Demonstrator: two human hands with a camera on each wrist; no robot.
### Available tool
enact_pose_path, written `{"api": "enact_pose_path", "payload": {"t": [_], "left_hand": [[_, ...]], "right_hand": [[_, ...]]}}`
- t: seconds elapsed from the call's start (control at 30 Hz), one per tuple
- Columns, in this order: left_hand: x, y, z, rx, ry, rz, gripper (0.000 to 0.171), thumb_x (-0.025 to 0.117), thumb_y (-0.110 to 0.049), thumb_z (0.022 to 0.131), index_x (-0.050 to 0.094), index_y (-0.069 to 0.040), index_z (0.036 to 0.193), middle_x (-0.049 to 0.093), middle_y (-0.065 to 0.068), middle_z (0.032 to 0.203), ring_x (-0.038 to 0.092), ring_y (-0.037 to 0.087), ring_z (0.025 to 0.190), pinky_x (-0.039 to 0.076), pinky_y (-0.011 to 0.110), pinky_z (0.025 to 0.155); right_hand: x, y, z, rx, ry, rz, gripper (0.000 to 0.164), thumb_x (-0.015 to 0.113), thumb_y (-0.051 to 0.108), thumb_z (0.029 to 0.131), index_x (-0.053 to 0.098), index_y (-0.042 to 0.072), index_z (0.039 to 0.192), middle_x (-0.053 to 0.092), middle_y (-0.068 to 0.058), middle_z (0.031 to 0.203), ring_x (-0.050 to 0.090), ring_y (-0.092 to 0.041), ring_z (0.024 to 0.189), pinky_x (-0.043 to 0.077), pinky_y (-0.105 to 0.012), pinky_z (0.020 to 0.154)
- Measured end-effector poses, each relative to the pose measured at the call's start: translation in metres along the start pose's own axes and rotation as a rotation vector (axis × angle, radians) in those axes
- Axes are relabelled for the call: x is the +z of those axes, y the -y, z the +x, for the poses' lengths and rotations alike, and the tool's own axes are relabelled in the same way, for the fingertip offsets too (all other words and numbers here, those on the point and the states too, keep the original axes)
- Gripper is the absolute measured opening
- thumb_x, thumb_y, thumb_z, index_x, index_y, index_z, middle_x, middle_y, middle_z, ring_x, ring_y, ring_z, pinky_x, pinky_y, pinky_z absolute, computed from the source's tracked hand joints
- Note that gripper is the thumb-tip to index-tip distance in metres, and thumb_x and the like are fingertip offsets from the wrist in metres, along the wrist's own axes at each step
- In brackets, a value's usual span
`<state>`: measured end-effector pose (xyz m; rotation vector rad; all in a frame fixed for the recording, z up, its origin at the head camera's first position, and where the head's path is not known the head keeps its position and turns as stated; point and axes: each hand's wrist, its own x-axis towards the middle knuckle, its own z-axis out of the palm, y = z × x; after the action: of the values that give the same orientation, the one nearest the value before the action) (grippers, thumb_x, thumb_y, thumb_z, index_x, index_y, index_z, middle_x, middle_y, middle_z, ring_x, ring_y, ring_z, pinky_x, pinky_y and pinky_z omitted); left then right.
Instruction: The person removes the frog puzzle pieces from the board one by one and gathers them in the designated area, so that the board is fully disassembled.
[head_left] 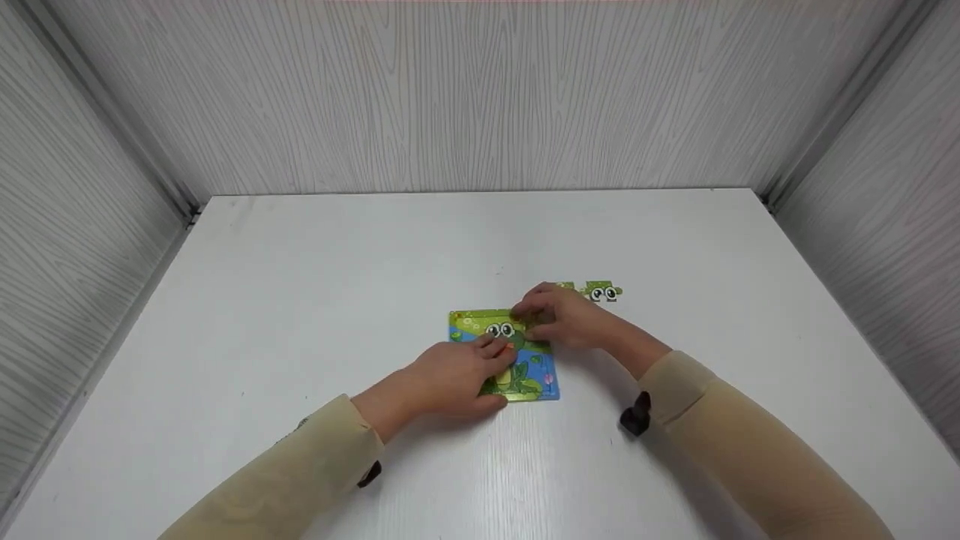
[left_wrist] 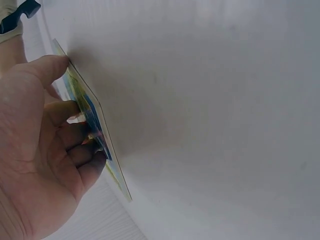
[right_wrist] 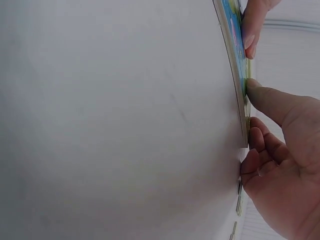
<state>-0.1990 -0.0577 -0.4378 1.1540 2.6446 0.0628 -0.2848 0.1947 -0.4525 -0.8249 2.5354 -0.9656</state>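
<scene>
A square frog jigsaw puzzle [head_left: 536, 371] lies on the white table, with a green border and a blue lower part. My left hand [head_left: 459, 375] rests on its left side, fingertips over the frog's middle and thumb at the near edge. In the left wrist view the fingers of that left hand [left_wrist: 45, 145] bend loosely against the puzzle's face. At the upper right corner, my right hand [head_left: 574, 316] pinches a green puzzle piece between thumb and index finger, mostly hidden by the fingers. The right thumb [right_wrist: 270, 102] touches the puzzle's face in the right wrist view.
Just beyond the right hand lie a loose puzzle piece with two frog eyes [head_left: 602, 292] and a partly hidden green piece [head_left: 565, 285]. A small dark green patch [head_left: 302, 423] peeks out behind the left sleeve. Pale wood-grain panels [head_left: 450, 97] enclose the table's back and sides.
</scene>
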Motion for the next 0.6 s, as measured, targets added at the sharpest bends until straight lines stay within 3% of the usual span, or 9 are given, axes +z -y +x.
{"api": "enact_pose_path", "payload": {"t": [0.6], "left_hand": [[0.0012, -0.0003, -0.0001, -0.01, 0.002, -0.017, 0.074, 0.052, -0.053, 0.107, 0.035, -0.015, 0.167, 0.032, 0.006, 0.172, 0.03, 0.025, 0.158, 0.039, 0.043, 0.12]], "right_hand": [[-0.0001, 0.0056, -0.0025, -0.009, 0.041, -0.057, 0.029, 0.075, 0.01, 0.099, 0.078, 0.014, 0.128, 0.058, -0.009, 0.135, 0.053, -0.029, 0.129, 0.042, -0.05, 0.114]]}}
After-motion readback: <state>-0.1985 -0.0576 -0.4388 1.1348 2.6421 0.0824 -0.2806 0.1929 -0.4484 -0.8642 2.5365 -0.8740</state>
